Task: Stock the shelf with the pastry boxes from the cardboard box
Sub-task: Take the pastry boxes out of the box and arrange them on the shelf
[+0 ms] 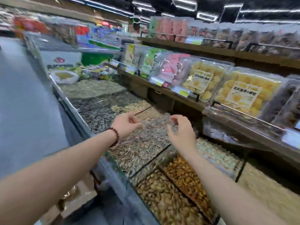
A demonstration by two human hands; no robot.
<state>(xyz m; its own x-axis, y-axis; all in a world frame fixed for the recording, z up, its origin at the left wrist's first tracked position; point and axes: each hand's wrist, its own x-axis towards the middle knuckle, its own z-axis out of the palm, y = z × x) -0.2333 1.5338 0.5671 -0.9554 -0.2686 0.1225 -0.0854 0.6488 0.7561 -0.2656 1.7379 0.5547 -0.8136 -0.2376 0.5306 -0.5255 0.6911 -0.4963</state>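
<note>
1. Head view: the left hand [128, 124] and right hand [181, 132] hover over the bulk bins [146, 148] of seeds and nuts, each grip loosely curled, half open and holding nothing
2. Same view: clear pastry boxes [248, 93] stand on the shelf [186, 101] to the right. A blurred brown shape low on the left looks like the cardboard box [76, 202]
3. With both hands empty, the step is probably fetching a box. That calls for reaching down-left and taking one in both hands
</note>
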